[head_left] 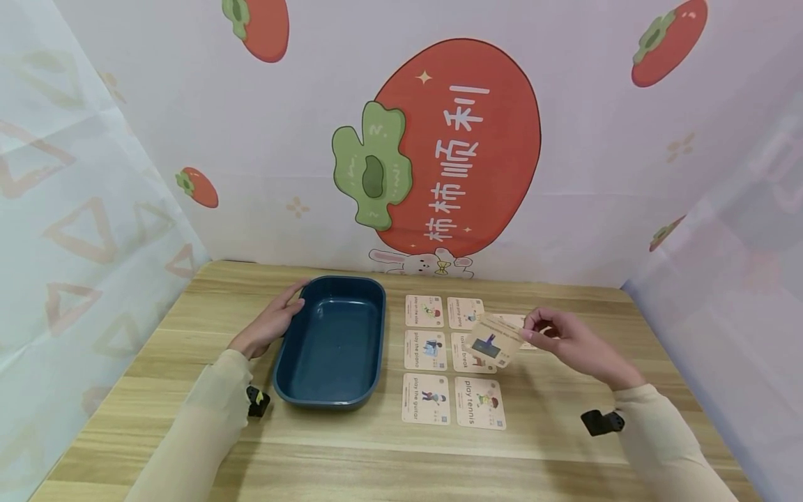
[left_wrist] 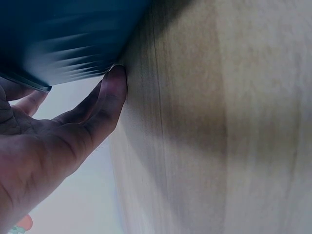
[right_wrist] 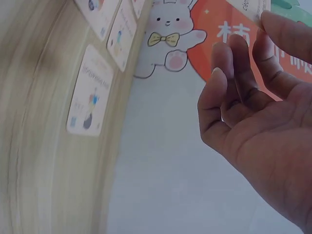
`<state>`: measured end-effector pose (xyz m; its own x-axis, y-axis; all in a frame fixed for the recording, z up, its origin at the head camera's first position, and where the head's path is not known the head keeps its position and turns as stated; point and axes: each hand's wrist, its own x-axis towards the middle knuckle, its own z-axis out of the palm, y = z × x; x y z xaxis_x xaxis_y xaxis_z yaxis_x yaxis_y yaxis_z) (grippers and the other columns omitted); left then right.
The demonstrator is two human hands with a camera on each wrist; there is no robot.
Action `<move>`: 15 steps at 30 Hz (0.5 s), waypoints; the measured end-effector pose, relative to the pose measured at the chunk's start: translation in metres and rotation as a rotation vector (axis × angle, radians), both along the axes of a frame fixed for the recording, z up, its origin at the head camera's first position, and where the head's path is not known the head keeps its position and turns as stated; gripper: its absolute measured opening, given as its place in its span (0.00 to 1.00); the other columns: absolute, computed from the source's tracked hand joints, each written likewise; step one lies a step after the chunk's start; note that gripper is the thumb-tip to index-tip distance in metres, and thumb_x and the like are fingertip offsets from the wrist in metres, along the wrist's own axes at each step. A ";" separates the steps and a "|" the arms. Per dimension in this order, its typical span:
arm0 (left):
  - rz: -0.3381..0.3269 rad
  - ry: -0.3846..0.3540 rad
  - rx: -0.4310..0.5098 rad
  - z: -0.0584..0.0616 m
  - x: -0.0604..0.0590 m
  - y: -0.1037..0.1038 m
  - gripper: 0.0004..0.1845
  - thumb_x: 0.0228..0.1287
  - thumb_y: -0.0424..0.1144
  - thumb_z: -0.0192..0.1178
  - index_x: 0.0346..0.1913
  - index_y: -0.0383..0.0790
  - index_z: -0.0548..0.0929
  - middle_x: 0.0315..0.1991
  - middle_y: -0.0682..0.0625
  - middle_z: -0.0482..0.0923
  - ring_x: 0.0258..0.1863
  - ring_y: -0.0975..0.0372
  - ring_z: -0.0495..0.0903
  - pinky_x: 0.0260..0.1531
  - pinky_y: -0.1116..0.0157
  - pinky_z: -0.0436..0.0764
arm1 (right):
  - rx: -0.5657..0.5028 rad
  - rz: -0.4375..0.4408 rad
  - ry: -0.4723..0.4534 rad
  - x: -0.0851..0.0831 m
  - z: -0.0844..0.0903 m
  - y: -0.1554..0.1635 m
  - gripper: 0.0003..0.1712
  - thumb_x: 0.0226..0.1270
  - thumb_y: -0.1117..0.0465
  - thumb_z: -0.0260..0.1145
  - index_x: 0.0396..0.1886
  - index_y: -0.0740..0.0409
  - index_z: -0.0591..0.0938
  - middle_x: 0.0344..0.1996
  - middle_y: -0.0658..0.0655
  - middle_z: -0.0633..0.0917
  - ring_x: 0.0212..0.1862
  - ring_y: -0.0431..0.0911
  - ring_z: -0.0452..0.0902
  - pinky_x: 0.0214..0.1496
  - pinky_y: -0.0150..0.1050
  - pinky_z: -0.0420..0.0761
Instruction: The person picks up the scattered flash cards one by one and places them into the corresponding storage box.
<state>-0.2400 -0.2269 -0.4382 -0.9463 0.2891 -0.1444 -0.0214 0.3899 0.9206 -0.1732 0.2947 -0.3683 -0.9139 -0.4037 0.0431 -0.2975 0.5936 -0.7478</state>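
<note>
Right hand (head_left: pixel 567 341) pinches a card (head_left: pixel 494 341) by its edge between thumb and index finger; its other fingers are bent and hold nothing. Most of the pinched card is out of the right wrist view, where only a corner with part of a word shows. In the head view it is tilted, raised over the rows on the table (head_left: pixel 351 453), and bears a picture of a dark board with a purple object on it.

Left hand (head_left: pixel 272 321) rests at the left side of a blue tray (head_left: pixel 329 355), its fingers fairly straight, against the rim and outer wall. The left wrist view shows one fingertip low on that wall, close to the table.

Just right of the tray, cards lie flat. One column holds the slide card (head_left: pixel 424 311), the piano card (head_left: pixel 425 350) and the guitar card (head_left: pixel 426 398), from back to front. Beside it are the ping-pong card (head_left: pixel 464 312), the break card (head_left: pixel 467 355), partly covered from sight by the raised one, and the tennis card (head_left: pixel 479 403). A seventh card (right_wrist: pixel 90 95) lies right of the back row, fully seen in the right wrist view.

Behind the table, the wall (head_left: pixel 263 139) carries a large red fruit (head_left: pixel 502 160) and a white rabbit (head_left: pixel 414 263).
</note>
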 end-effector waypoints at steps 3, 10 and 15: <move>-0.001 -0.005 0.005 -0.001 0.000 0.000 0.30 0.85 0.42 0.36 0.83 0.47 0.45 0.82 0.38 0.33 0.77 0.35 0.42 0.68 0.32 0.54 | -0.016 -0.008 0.010 -0.002 0.001 -0.009 0.07 0.75 0.58 0.65 0.38 0.57 0.81 0.35 0.54 0.82 0.39 0.51 0.79 0.40 0.38 0.80; -0.004 -0.005 0.005 -0.003 -0.002 0.000 0.30 0.85 0.42 0.36 0.83 0.47 0.45 0.82 0.38 0.33 0.78 0.36 0.40 0.69 0.32 0.52 | -0.051 0.006 0.034 -0.009 0.001 -0.031 0.06 0.74 0.59 0.66 0.37 0.56 0.81 0.33 0.54 0.81 0.37 0.52 0.77 0.38 0.38 0.79; 0.005 -0.003 0.004 -0.004 -0.002 -0.002 0.29 0.85 0.41 0.36 0.83 0.47 0.46 0.82 0.39 0.33 0.78 0.36 0.40 0.70 0.33 0.51 | -0.059 0.026 0.048 -0.015 0.002 -0.049 0.05 0.74 0.60 0.67 0.37 0.57 0.81 0.33 0.53 0.81 0.37 0.50 0.77 0.39 0.37 0.80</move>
